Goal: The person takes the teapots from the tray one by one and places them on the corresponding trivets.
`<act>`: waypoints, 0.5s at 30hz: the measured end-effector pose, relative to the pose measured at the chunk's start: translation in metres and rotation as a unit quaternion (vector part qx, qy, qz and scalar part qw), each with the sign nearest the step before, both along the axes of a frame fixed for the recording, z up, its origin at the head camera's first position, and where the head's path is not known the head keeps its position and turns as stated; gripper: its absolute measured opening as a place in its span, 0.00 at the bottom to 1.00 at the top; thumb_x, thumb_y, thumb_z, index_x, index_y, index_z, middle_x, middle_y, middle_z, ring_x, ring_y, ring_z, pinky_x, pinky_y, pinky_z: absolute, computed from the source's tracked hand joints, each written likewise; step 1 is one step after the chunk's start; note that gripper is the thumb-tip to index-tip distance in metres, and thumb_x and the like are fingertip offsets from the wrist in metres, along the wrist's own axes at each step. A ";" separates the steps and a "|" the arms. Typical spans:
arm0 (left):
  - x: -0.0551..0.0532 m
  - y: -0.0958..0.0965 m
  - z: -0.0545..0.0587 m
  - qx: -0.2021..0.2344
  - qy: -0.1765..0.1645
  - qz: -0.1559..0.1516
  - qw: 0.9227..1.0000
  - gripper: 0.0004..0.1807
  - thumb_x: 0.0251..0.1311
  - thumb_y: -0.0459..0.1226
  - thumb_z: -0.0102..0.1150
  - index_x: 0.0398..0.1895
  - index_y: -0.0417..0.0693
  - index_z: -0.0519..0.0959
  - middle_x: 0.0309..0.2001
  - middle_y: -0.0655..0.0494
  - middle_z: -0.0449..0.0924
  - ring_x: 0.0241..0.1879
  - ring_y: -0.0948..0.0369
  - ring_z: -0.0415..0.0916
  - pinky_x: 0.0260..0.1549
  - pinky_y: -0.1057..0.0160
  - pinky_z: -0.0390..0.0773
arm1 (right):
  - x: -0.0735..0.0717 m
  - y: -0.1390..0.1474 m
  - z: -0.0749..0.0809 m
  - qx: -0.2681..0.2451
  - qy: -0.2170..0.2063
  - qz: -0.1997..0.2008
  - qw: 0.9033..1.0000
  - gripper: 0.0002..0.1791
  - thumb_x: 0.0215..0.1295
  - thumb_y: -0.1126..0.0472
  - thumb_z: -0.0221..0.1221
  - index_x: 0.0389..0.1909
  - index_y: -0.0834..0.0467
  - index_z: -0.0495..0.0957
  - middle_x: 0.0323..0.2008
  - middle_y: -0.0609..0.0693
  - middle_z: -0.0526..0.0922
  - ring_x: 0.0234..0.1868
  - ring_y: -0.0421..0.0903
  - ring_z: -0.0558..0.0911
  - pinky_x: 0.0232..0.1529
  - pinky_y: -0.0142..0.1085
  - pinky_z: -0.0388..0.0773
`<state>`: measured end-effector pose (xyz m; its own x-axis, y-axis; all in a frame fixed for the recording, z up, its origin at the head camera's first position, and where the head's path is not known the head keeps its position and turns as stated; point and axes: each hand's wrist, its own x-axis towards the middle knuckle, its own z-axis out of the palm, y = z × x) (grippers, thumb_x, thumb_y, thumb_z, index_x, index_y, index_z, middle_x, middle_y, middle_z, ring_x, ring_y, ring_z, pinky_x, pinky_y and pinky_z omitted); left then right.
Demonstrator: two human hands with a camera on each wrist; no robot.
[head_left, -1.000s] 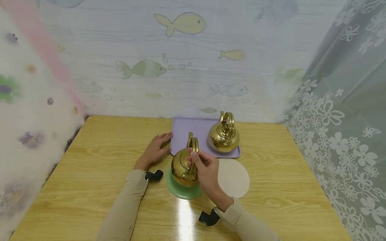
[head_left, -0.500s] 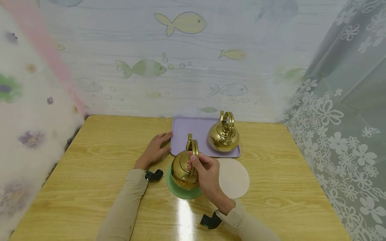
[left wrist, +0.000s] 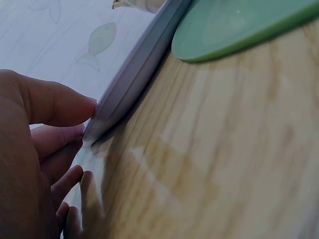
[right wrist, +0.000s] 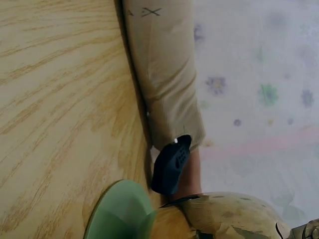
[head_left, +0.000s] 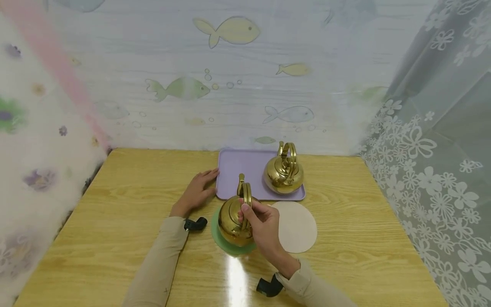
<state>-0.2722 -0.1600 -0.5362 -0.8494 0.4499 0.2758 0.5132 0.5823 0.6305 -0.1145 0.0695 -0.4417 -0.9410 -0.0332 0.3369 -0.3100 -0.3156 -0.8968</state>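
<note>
My right hand grips the arched handle of a shiny gold kettle, thumb on the near side. The kettle is upright, close over a round green mat, and hides most of it. In the right wrist view the kettle's rounded side fills the bottom edge, beside the mat. My left hand lies at the left side of a lilac tray, fingers extended and touching its rim. Close up in the left wrist view, the thumb meets the tray's edge.
A second gold kettle stands on the tray's right part. A round cream mat lies right of the green one, partly behind the right hand. The wooden table meets a fish-patterned wall covering at the back; lace-patterned curtain hangs at right.
The right hand and its kettle have moved slightly down in the head view, toward the near side of the green mat. The left hand, tray and second kettle have stayed put.
</note>
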 end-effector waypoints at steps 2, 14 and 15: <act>0.000 0.000 -0.001 0.001 0.000 0.000 1.000 0.35 0.62 0.37 0.57 0.74 0.37 0.67 0.74 0.42 0.66 0.75 0.39 0.57 0.77 0.39 0.45 | 0.000 0.000 -0.001 0.001 0.002 0.002 1.000 0.17 0.71 0.73 0.55 0.45 0.90 0.73 0.27 0.44 0.85 0.29 0.35 0.82 0.34 0.26 0.84; 0.000 0.001 0.002 -0.001 0.002 -0.001 1.000 0.34 0.63 0.37 0.58 0.73 0.36 0.67 0.74 0.42 0.66 0.75 0.39 0.58 0.77 0.39 0.45 | 0.002 -0.002 -0.004 -0.002 0.005 0.020 1.000 0.18 0.71 0.72 0.56 0.46 0.89 0.74 0.27 0.43 0.86 0.30 0.35 0.83 0.34 0.26 0.84; 0.000 0.001 0.002 -0.001 0.004 -0.001 1.000 0.34 0.63 0.37 0.57 0.73 0.36 0.67 0.74 0.42 0.66 0.75 0.40 0.58 0.77 0.39 0.45 | 0.002 -0.002 -0.005 -0.003 0.006 0.021 1.000 0.18 0.71 0.72 0.56 0.45 0.89 0.74 0.27 0.43 0.86 0.30 0.35 0.83 0.34 0.26 0.84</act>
<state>-0.2724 -0.1589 -0.5344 -0.8468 0.4518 0.2808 0.5185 0.5831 0.6254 -0.1125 0.0678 -0.4462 -0.9349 -0.0704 0.3479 -0.3066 -0.3341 -0.8913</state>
